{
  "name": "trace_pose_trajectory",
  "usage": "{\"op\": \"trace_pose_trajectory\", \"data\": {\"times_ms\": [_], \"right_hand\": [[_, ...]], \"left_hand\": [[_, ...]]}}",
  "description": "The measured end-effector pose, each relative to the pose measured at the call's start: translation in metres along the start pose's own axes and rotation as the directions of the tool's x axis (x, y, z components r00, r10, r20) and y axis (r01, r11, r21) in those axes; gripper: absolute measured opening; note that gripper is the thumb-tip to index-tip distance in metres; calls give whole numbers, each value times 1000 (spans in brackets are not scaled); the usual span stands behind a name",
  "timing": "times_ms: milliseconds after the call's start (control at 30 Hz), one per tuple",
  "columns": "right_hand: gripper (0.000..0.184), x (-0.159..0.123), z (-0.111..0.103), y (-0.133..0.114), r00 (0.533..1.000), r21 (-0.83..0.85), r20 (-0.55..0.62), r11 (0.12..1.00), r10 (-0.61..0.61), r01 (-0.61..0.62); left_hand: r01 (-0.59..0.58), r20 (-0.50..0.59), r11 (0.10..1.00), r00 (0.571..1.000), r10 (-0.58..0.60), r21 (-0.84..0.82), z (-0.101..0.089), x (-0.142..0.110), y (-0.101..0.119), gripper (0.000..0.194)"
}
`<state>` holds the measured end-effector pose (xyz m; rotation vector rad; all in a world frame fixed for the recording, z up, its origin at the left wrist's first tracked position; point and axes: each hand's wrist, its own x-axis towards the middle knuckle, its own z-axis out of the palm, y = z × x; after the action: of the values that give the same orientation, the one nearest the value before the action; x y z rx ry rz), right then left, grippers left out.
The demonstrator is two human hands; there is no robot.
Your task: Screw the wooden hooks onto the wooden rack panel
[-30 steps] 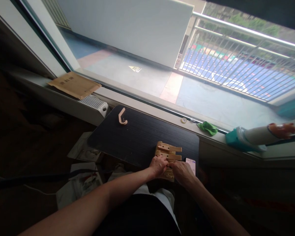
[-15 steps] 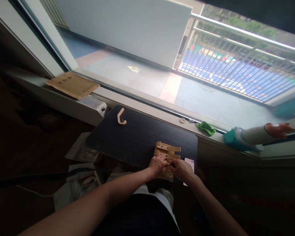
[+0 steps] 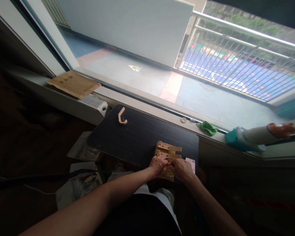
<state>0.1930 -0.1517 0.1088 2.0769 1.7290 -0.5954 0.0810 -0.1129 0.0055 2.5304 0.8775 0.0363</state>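
Note:
On the right part of the black table lies a stack of light wooden pieces (image 3: 165,147), flat arms with dark holes in them. My left hand (image 3: 158,164) rests over the stack's near part with its fingers bent onto the wood. Beside it my right hand (image 3: 183,169) is closed near the right ends of the pieces, its fingertips close to the left hand's. What the fingers of either hand grip is too small and covered to make out. A bent, hook-shaped wooden piece (image 3: 120,117) lies apart at the table's far left.
The black table (image 3: 142,131) stands against the window sill. A phone (image 3: 190,165) lies beside my right hand. Along the sill are a roll of tape (image 3: 183,120), a green cloth (image 3: 207,128) and a teal container (image 3: 232,137). A brown envelope (image 3: 73,84) covers part of a radiator (image 3: 94,102).
The view has shifted slightly. My right hand has turned a little and now covers more of the phone; my left hand stays on the wooden stack.

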Motion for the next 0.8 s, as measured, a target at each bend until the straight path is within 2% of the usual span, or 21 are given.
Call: {"op": "trace_pose_trajectory", "data": {"times_ms": [100,167,467,633,800], "right_hand": [[27,-1,-2,2,990,-52,8,989,-137,138],[31,0,0,3,986,-88,31,982,-162,164],[32,3,10,9,995,10,103,1000,15,-16],[25,-1,2,-2,997,-58,50,997,-52,55],[26,-1,-6,-4,992,-5,48,993,-116,116]], "left_hand": [[-5,5,1000,1000,5,-3,-1,-1,0,13],[-5,6,1000,1000,5,-2,-1,-1,0,13],[-18,29,999,999,17,40,1,1,-2,13],[-21,40,999,999,20,30,0,0,-2,14],[-16,21,1000,1000,15,23,-1,0,-2,13]]}}
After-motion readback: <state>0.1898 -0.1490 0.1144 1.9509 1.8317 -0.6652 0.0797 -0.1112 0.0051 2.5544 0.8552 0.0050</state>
